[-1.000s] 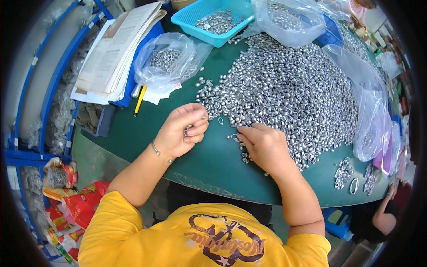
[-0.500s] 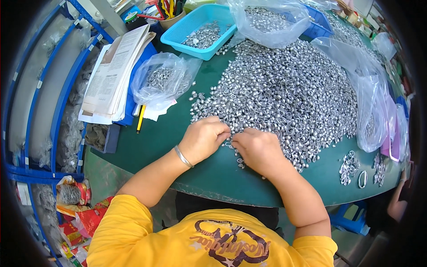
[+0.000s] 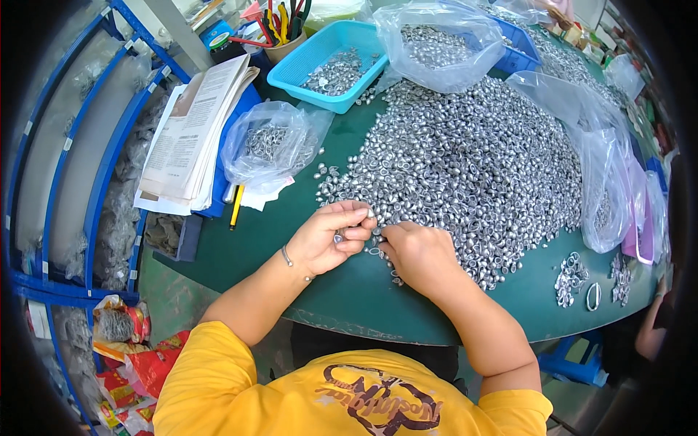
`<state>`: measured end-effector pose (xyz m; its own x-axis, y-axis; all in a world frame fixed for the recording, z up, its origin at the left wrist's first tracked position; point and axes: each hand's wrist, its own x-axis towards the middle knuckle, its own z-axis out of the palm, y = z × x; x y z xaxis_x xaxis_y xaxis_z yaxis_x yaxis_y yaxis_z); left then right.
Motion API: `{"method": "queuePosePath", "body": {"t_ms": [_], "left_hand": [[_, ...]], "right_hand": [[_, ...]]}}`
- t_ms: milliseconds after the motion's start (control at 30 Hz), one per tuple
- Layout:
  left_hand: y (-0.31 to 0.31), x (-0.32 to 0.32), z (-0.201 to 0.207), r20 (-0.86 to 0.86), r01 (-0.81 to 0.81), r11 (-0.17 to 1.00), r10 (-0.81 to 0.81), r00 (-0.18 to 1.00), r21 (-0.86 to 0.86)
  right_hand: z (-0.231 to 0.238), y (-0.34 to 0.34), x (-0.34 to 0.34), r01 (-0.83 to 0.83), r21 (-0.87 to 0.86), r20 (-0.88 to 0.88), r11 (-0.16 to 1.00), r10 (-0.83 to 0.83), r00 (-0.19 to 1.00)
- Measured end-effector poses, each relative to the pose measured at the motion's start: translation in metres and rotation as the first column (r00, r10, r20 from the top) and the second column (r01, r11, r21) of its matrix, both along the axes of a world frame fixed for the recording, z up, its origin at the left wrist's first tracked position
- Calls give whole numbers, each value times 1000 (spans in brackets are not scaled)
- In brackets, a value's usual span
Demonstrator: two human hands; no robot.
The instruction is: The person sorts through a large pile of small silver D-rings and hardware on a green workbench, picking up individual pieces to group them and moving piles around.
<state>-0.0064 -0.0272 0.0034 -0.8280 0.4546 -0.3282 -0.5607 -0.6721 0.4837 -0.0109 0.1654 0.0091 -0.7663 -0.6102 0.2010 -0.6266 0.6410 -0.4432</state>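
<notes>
- Both of my hands meet at the near edge of the green table (image 3: 291, 240), knuckles almost touching.
- Left hand (image 3: 329, 238): fingers curled in, thumb and fingertips pinching a small silver metal piece (image 3: 338, 237).
- Right hand (image 3: 416, 254): fingers bent down and pressed together on loose pieces at the foot of the heap; what they grip I cannot tell.
- Just beyond lies the big heap of silver metal pieces (image 3: 472, 160), spread over the table's middle.
- Left of it sit a clear bag of pieces (image 3: 270, 145), a yellow pencil (image 3: 236, 207) and a stack of papers (image 3: 193, 131).
- Farthest back are a light blue tray (image 3: 309, 62) and another filled bag (image 3: 436, 43).
</notes>
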Motion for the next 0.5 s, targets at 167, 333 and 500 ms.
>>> {"method": "queuePosePath", "body": {"t_ms": [167,333,500], "left_hand": [[-2,-2,-2,12,47,992,-49,999,116],[-6,-1,0,82,-14,990,2,997,138],[-13,-4,-3,-101,-17,1000,15,995,-11]], "right_hand": [[-2,1,-4,-32,-135,-8,990,31,999],[20,43,-31,555,-699,715,450,451,534],[12,36,-39,422,-538,483,729,-144,864]]}}
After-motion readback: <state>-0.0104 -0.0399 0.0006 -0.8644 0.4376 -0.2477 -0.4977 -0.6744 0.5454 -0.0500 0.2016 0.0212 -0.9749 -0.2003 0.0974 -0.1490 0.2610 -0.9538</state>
